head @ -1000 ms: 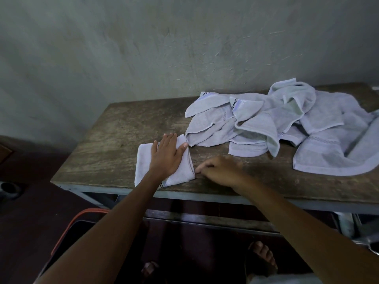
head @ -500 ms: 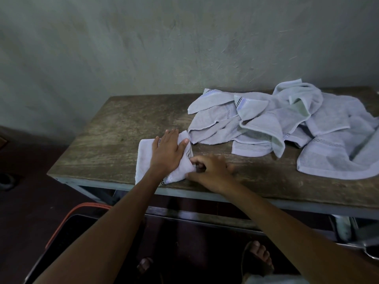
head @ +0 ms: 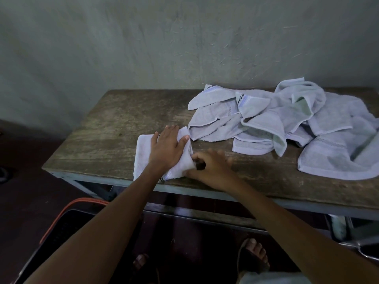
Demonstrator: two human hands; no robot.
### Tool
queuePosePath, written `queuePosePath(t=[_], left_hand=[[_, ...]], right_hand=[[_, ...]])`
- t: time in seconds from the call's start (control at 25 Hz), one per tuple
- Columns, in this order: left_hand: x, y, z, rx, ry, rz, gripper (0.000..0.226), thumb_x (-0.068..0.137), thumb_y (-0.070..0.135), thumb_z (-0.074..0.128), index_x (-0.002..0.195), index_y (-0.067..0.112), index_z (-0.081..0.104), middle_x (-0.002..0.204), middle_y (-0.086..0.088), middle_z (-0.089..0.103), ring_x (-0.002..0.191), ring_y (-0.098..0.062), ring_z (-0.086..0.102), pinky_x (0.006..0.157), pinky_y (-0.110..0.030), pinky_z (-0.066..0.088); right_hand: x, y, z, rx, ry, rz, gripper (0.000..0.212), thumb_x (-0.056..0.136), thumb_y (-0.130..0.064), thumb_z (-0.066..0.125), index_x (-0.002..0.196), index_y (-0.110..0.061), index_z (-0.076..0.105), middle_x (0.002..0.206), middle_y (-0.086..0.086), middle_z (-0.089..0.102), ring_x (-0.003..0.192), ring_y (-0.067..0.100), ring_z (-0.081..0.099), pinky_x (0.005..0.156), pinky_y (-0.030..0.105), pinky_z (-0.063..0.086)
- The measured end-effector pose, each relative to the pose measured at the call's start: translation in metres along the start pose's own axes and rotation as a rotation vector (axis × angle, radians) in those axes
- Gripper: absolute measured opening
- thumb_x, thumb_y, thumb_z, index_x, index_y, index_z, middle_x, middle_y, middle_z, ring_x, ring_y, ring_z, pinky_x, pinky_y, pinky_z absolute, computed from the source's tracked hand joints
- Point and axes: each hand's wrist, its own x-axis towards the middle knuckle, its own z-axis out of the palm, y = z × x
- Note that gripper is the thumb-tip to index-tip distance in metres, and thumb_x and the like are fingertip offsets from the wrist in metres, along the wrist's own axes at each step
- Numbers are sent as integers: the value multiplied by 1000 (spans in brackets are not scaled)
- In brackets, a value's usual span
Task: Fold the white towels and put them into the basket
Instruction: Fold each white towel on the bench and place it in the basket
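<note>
Pinning fold, right edge being gripped.
Left hand (head: 167, 149) fingers flat and spread on the folded towel (head: 141, 154), likely to stop the fold springing open; right hand (head: 209, 169) fingers curled, seemingly pinching the towel's right edge, contact partly hidden. Both forearms reaching forward over table (head: 114, 124) front edge. Unfolded pile (head: 287, 124) just right; basket (head: 67, 214) on floor below-left.

Left hand (head: 166, 147) covers the folded towel's (head: 142, 154) middle; right hand's fingers (head: 222, 157) motion-blurred, grip unclear; towel pile (head: 287, 124) cut by right edge; basket (head: 67, 224) mostly behind left forearm, cut off at the bottom.
</note>
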Motion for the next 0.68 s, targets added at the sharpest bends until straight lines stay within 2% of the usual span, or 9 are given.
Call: queuePosePath(t=[0.12, 0.2, 0.28, 0.32, 0.36, 0.44, 0.56, 0.64, 0.68], left_hand=[[0, 0, 0, 15, -21, -15, 54, 97, 47, 31, 140, 15, 36, 146, -2, 41, 141, -18, 25, 116, -44, 15], [1, 1, 0, -18, -25, 3, 49, 98, 43, 33, 138, 15, 39, 142, -3, 46, 138, -19, 31, 115, -46, 19], [-3, 2, -11, -251, 52, 2, 38, 98, 29, 35, 130, 11, 48, 128, -8, 57, 126, -24, 46, 109, -51, 30], [-8, 0, -19, -358, 110, -9, 38, 97, 24, 33, 127, 8, 50, 124, -11, 60, 122, -28, 49, 105, -52, 33], [-16, -6, -27, -375, 156, -12, 42, 95, 23, 29, 126, 6, 51, 124, -14, 59, 122, -31, 49, 105, -54, 33], [-36, -21, -38, -133, 132, -11, 58, 91, 33, 16, 135, 5, 43, 141, -14, 46, 136, -31, 34, 114, -56, 19], [-63, -43, -38, 86, -85, -125, 64, 93, 43, 5, 148, 15, 20, 158, -1, 11, 147, -22, 2, 112, -55, -11], [-61, -52, -32, 100, -144, -166, 60, 95, 43, 5, 150, 18, 10, 159, 3, 1, 146, -21, -5, 110, -58, -13], [-58, -54, -27, 139, -135, -154, 64, 92, 44, 2, 150, 17, 9, 159, 3, 0, 146, -22, -5, 109, -60, -12]], right_hand=[[0, -5, -1, -68, -92, 29, 32, 74, -60, 62, 55, -37, 52, 89, -6, 47, 106, 20, 34, 84, 39, 27], [1, -5, -11, -113, -137, 96, 33, 71, -62, 62, 54, -35, 56, 93, -2, 54, 108, 23, 37, 86, 40, 30], [5, -12, -21, -135, -98, 176, 24, 72, -54, 63, 64, -31, 59, 96, -2, 53, 108, 23, 37, 90, 41, 31], [11, -18, -24, -116, 13, 164, 16, 75, -44, 61, 71, -29, 58, 96, -3, 53, 107, 22, 38, 88, 39, 31], [18, -26, -24, -102, 153, 103, 8, 78, -35, 59, 78, -27, 57, 95, -3, 53, 106, 22, 41, 85, 37, 30], [33, -45, -16, -134, 339, -78, 16, 84, -23, 52, 99, -20, 56, 106, -1, 56, 109, 23, 43, 87, 35, 30], [53, -62, 20, -313, 203, -184, 45, 95, -29, 37, 137, -13, 38, 146, 7, 38, 137, 23, 28, 110, 39, 20], [58, -55, 49, -505, 72, -167, 60, 98, -44, 21, 147, -10, 21, 158, 8, 16, 147, 19, 9, 118, 42, 6], [58, -47, 57, -578, 69, -161, 70, 94, -53, 12, 149, -9, 18, 159, 8, 12, 147, 18, 6, 118, 43, 3]])
